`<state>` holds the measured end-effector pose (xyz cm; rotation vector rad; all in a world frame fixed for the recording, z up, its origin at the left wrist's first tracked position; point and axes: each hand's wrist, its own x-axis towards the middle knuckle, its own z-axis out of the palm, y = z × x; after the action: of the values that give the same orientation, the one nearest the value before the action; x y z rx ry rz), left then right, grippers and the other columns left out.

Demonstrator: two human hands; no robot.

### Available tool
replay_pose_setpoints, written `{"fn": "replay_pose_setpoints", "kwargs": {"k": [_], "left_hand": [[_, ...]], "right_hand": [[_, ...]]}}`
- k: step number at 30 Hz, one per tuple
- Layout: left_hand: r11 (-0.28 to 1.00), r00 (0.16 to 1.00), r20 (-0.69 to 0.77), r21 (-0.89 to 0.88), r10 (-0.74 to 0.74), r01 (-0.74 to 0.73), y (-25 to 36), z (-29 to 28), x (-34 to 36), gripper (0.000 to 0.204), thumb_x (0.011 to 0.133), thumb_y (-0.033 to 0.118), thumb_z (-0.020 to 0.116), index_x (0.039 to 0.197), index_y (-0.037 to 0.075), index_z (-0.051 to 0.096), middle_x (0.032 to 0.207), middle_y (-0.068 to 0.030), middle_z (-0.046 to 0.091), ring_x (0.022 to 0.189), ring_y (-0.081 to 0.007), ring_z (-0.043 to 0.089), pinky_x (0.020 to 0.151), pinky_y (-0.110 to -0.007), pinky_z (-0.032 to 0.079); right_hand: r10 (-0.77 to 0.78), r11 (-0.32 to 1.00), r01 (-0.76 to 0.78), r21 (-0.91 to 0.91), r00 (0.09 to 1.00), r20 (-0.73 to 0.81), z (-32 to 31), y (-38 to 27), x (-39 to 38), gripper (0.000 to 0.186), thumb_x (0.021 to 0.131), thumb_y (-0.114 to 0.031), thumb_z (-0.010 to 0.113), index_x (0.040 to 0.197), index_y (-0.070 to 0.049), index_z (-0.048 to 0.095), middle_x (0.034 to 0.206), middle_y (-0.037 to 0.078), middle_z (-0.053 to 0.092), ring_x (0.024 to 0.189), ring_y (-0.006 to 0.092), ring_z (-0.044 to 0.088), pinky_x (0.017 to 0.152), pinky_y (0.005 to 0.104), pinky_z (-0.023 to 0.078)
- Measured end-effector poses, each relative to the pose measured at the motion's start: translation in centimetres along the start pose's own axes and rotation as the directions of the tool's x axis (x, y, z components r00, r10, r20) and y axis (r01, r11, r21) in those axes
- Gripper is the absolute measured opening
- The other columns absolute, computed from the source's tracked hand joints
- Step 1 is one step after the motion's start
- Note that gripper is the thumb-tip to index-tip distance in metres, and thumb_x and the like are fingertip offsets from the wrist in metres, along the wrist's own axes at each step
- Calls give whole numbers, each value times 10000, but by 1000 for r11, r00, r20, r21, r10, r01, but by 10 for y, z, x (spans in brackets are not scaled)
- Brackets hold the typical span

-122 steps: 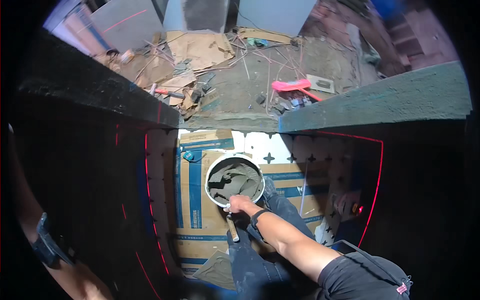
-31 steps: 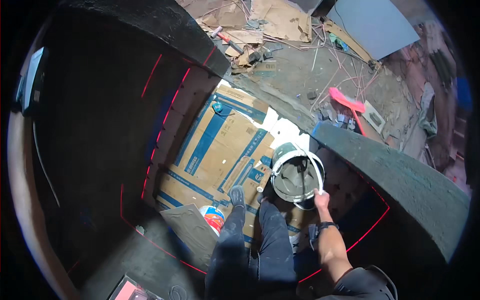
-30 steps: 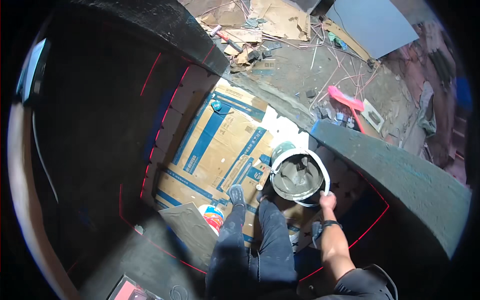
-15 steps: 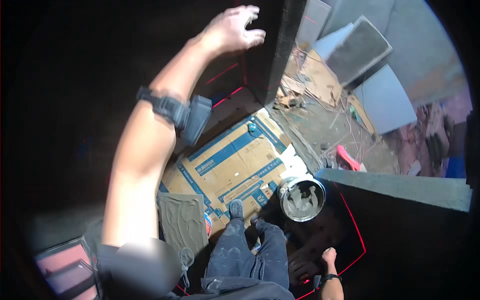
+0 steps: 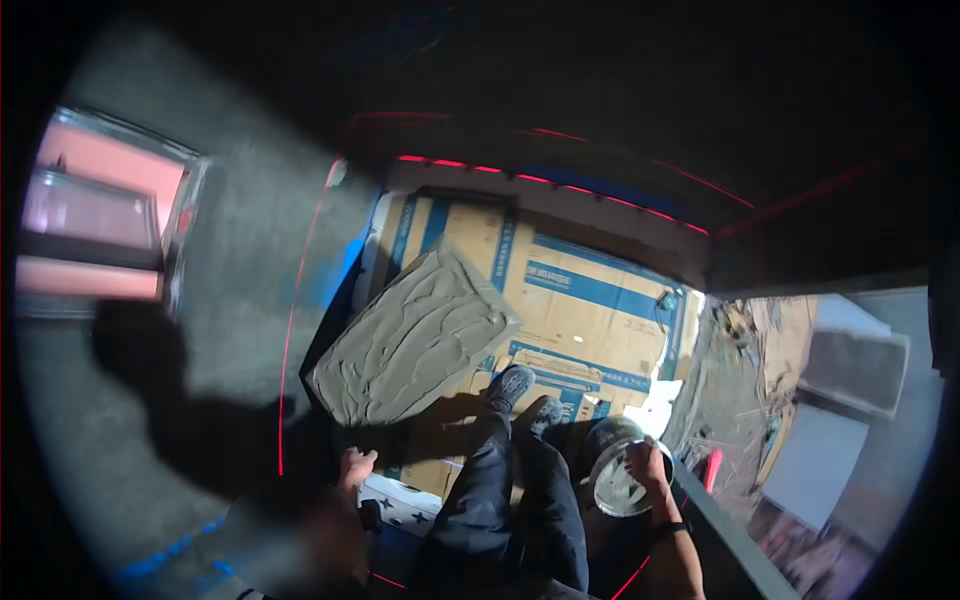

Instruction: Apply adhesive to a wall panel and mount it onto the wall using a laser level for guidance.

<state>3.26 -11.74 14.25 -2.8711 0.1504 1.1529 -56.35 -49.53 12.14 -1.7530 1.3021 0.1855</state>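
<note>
My left hand (image 5: pixel 355 468) is low at left of my legs, beside a white tile with black motifs (image 5: pixel 400 505), its fingers loosely apart and holding nothing visible. My right hand (image 5: pixel 645 462) has curled fingers at the upper rim of the bucket (image 5: pixel 622 492) of grey mortar, right of my legs; what they grip, if anything, is hidden. A rectangular panel (image 5: pixel 410 330) thickly coated with ridged grey mortar is above my left hand, on the blue-striped cardboard (image 5: pixel 585 300) that covers the floor under my feet.
A small teal object (image 5: pixel 668 300) is on the cardboard. Dark walls marked by red laser lines surround me. A framed window (image 5: pixel 100 195) is at left. To the right, past a ledge (image 5: pixel 730 530), are debris (image 5: pixel 740 330), a pink brush head (image 5: pixel 713 468) and pale boards (image 5: pixel 815 465).
My view has swung round to the mortar-coated panel and the window. My left arm, raised high half a second ago, is now low. My right hand has returned to the bucket's rim.
</note>
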Motion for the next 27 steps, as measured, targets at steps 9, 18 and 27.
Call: {"fn": "replay_pose_setpoints", "kwargs": {"k": [9, 18, 27], "left_hand": [[843, 904, -281, 521, 321, -138, -280, 91, 149, 176, 979, 223, 562, 976, 66, 640, 781, -187, 638, 754, -376, 640, 622, -551, 491], [881, 929, -371, -439, -2, -174, -275, 82, 271, 380, 1036, 287, 519, 1296, 13, 562, 925, -220, 589, 902, -372, 605, 758, -502, 502], [904, 940, -341, -401, 3, -148, -271, 56, 282, 468, 1053, 335, 502, 1404, 26, 490, 1162, -208, 555, 1103, -314, 551, 881, -456, 488]], "right_hand": [[-236, 969, 228, 98, 968, 83, 115, -183, 341, 419, 1020, -409, 536, 1035, -11, 667, 887, 110, 700, 793, 196, 688, 719, 356, 533], [-235, 972, 233, 32, 956, 175, 229, -247, 473, 721, 1050, -591, 479, 1491, -20, 473, 1202, 121, 644, 1009, 203, 599, 887, 367, 508], [-217, 976, 210, 57, 930, 296, 247, -296, 477, 815, 1047, -578, 476, 1531, 72, 386, 1553, 245, 454, 1462, 318, 412, 1206, 381, 312]]}}
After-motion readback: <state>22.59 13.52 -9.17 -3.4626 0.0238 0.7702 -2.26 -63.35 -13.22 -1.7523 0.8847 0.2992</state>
